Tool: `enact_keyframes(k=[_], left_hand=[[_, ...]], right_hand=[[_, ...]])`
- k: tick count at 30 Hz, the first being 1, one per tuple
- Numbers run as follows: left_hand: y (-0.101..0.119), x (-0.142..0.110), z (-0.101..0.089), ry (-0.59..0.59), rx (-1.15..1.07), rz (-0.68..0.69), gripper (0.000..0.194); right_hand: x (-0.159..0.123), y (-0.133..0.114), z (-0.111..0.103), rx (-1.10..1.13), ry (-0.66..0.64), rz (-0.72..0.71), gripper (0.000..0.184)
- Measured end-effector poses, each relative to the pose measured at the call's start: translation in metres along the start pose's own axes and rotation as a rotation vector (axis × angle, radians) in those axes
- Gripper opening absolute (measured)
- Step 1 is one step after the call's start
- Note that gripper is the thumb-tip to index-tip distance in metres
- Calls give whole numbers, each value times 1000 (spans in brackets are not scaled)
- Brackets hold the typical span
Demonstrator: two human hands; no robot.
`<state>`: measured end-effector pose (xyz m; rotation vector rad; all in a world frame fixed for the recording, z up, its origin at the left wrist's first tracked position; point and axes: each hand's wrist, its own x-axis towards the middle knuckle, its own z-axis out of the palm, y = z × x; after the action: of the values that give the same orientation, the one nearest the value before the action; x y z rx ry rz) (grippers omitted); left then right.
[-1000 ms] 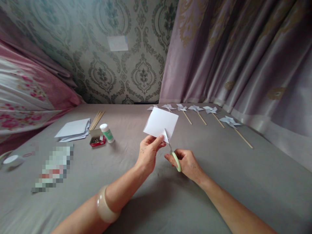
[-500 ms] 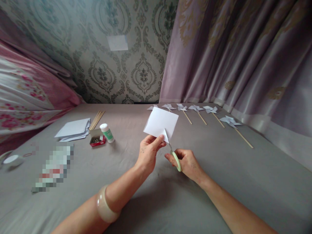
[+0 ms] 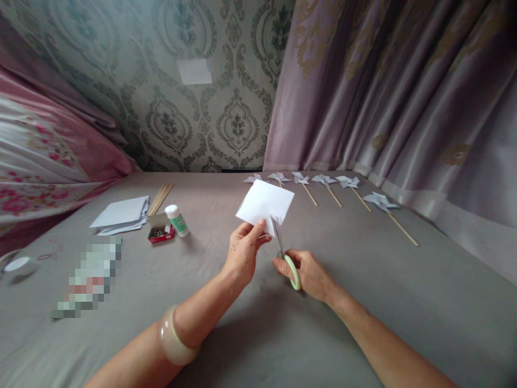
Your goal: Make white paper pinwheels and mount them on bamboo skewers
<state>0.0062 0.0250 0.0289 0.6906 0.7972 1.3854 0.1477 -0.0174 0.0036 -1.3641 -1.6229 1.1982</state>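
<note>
A square white sheet of paper [image 3: 265, 201] is held up over the grey cloth, tilted like a diamond. My left hand [image 3: 247, 242] pinches its lower corner, thumb on the near face. In my right hand [image 3: 309, 272] is a pair of scissors [image 3: 292, 271] with pale green handles, fingers through the loops. The scissor blades point up and lie at the paper's lower right part, just right of my left thumb. How far a cut runs into the sheet is hard to make out.
Several paper pinwheels on sticks [image 3: 381, 201] lie at the back right. On the left are a paper stack [image 3: 120, 212], wooden sticks [image 3: 160, 199], a glue stick [image 3: 176, 221], a small red box [image 3: 161, 233] of metal bits, a tape roll [image 3: 18, 264] and a blurred packet [image 3: 91, 277].
The scissors have drawn slightly down, and their blades now stand a little apart. The paper has shifted slightly down and left with my left hand.
</note>
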Motion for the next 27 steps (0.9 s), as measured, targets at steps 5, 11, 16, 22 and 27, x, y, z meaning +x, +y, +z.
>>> enact_keyframes(k=[5, 11, 16, 22, 27], left_hand=[[10, 22, -16, 40, 20, 58, 25], [6, 26, -23, -152, 255, -71, 16], [2, 18, -19, -277, 365, -161, 15], [2, 20, -21, -276, 288, -214, 25], [-5, 9, -11, -214, 38, -245, 31]], right_hand=[[2, -3, -9, 49, 16, -11, 45], [13, 5, -38, 310, 365, -45, 45], [13, 7, -41, 446, 360, -22, 40], [14, 12, -31, 462, 448, -69, 39], [20, 16, -14, 554, 664, -195, 34]])
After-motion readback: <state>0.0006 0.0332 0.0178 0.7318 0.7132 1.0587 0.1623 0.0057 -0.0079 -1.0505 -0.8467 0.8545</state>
